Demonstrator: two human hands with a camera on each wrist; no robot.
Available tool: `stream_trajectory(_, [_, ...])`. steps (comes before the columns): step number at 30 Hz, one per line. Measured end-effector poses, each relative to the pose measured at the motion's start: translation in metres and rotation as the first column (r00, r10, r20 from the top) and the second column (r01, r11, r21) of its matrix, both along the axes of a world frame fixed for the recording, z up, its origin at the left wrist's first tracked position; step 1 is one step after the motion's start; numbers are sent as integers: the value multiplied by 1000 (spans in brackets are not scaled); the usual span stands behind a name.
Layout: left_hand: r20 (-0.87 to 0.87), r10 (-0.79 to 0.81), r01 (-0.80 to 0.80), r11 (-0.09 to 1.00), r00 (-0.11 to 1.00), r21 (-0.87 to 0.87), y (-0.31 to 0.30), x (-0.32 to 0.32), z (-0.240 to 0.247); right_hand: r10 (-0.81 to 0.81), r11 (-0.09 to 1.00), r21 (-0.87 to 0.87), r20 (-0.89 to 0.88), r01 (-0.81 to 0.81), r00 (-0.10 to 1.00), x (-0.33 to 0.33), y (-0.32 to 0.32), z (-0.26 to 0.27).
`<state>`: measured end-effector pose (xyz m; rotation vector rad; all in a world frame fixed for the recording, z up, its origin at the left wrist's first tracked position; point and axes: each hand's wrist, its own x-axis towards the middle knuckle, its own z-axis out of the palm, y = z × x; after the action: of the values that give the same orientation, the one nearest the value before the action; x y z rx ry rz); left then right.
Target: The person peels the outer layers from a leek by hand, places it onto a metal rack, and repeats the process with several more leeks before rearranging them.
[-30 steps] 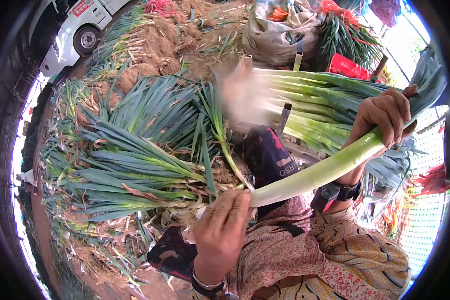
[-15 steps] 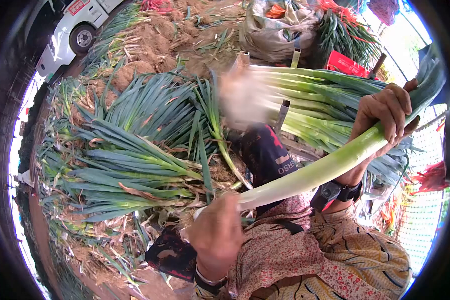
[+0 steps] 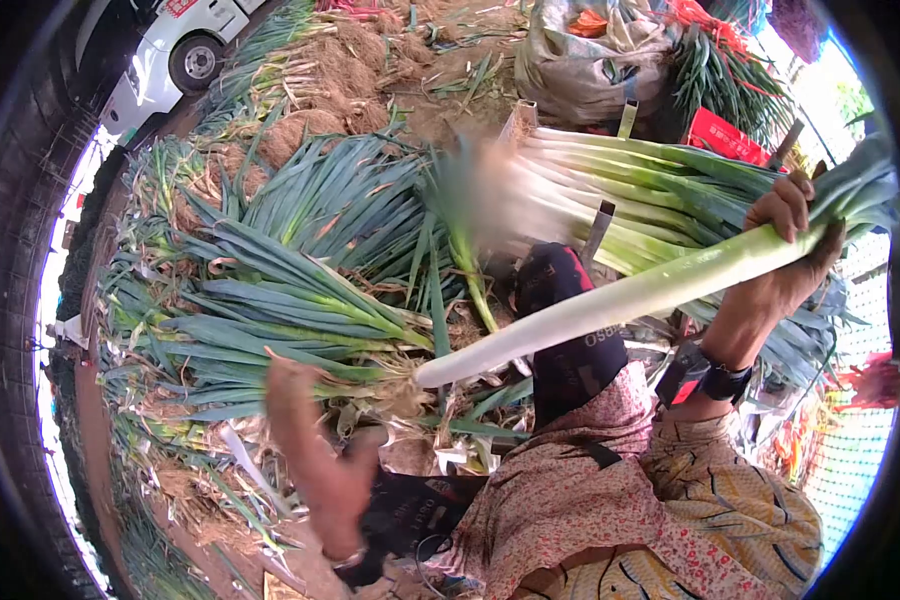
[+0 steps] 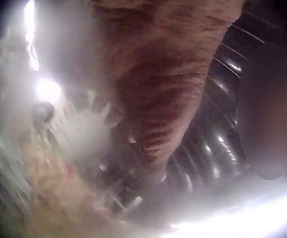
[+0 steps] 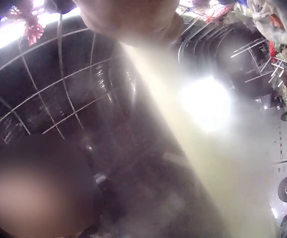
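Observation:
My right hand (image 3: 795, 235) grips a thick leek (image 3: 620, 300) around its upper stem, where white turns to green leaves. The leek slants down to the left, its bare white root end over the heap. In the right wrist view the pale stem (image 5: 183, 144) runs down from the hand (image 5: 128, 20). My left hand (image 3: 325, 455), blurred, is apart from the leek at lower left, fingers extended and thumb spread. A strip of white peel (image 3: 248, 462) shows just beside its fingers. The left wrist view shows only part of that hand (image 4: 158, 74), hazily.
Unpeeled leeks (image 3: 300, 300) with leafy tops lie heaped at left. Peeled leeks (image 3: 620, 195) lie side by side on a rack with upright metal posts (image 3: 598, 230). Behind stand a stuffed sack (image 3: 595, 70) and a red box (image 3: 727, 137). A white truck (image 3: 185, 50) is parked at far left.
My left hand has let go of the leek's root end and swung left and down, away from it. My right hand still holds the leek, now more stretched out and further right.

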<state>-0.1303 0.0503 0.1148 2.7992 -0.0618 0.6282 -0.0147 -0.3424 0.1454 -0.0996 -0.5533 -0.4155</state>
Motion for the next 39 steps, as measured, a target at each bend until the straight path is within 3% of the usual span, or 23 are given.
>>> stream_trajectory(1, [10,-175,175,982,985,-72,-31,14,2,-31,999,-24,-44,29,999,0,-1,3])
stream_trajectory(2, [-120,-281,288,956,952,51,-53,28,0,-79,996,-48,-85,75,993,-2,-5,8])
stream_trajectory(3, [-175,-327,333,943,929,5,-68,34,-17,-178,977,-140,-102,163,979,-4,-10,16])
stream_trajectory(4, [-190,-398,354,907,897,-228,-75,42,-29,-253,935,-265,-30,237,967,-4,-22,18])
stream_trajectory(5, [-123,-489,412,824,863,-388,-82,48,-33,-502,821,-373,-108,433,858,-9,-18,31])
stream_trajectory(6, [-55,-568,454,709,821,-539,-88,52,-36,-718,655,-488,-163,577,677,-15,-16,44])
stream_trajectory(8, [-69,-689,367,464,721,-806,-96,57,-38,-401,828,-396,77,397,913,-18,-45,51])
stream_trajectory(9, [-67,-737,281,338,673,-898,-100,61,-38,-401,897,-194,22,398,916,-21,-34,65])
stream_trajectory(13, [-175,-857,-6,196,484,-980,-115,80,-46,-68,978,-185,154,96,986,-16,-71,51])
stream_trajectory(14, [-174,-862,10,203,477,-979,-119,86,-47,25,973,-228,263,37,965,-13,-76,50])
stream_trajectory(16, [-173,-866,38,216,469,-976,-124,100,-50,-38,963,-246,283,111,958,-12,-94,33])
stream_trajectory(19, [-154,-801,509,502,578,-699,-135,126,-51,-258,944,-171,147,282,955,-14,-94,2])
stream_trajectory(21, [-101,-744,650,633,660,-420,-150,136,-36,-311,936,-136,115,325,943,-11,-94,-10])
stream_trajectory(24, [4,-727,696,656,687,-292,-191,131,-9,-357,925,-101,100,367,929,-5,-94,-17])
stream_trajectory(28, [82,-720,725,682,689,-95,-201,131,-2,-372,920,-97,97,381,923,-2,-99,-21])
stream_trajectory(32, [-63,-719,700,689,692,-188,-204,134,-8,-345,931,-97,84,352,935,-1,-94,-23])
stream_trajectory(37, [-73,-777,761,628,626,-160,-196,133,-19,-344,931,-120,34,345,938,2,-88,-23])
stream_trajectory(39, [-48,-785,775,618,618,-130,-193,129,-15,-417,902,-155,-67,403,907,1,-84,-21])
